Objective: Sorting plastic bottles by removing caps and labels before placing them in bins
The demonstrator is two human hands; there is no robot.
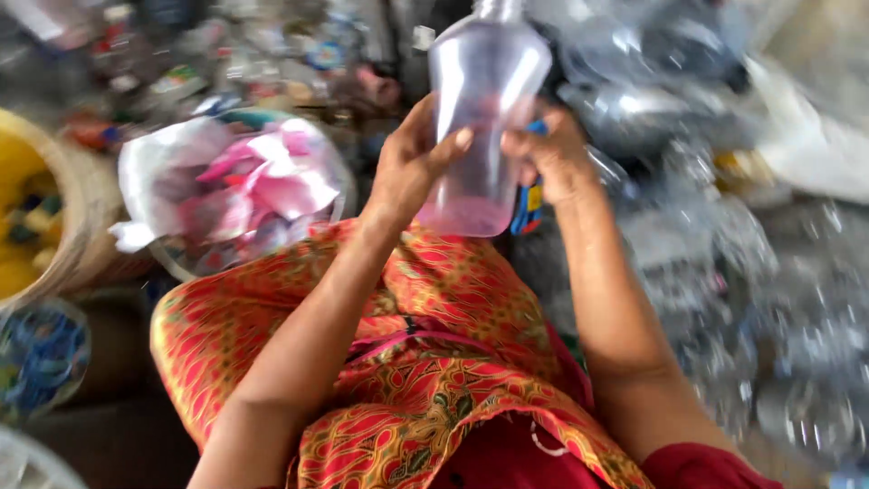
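1. left hand [407, 167] and right hand [548, 158] are gripping the clear plastic bottle [480, 109], fingers curled round it, above the lap.
2. the smooth bottle is risking a slip into the right-side bottle pile [769, 299].

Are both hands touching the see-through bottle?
Touching. The head view shows the left hand with fingers pressed on the clear plastic bottle and the right hand gripping its other side.
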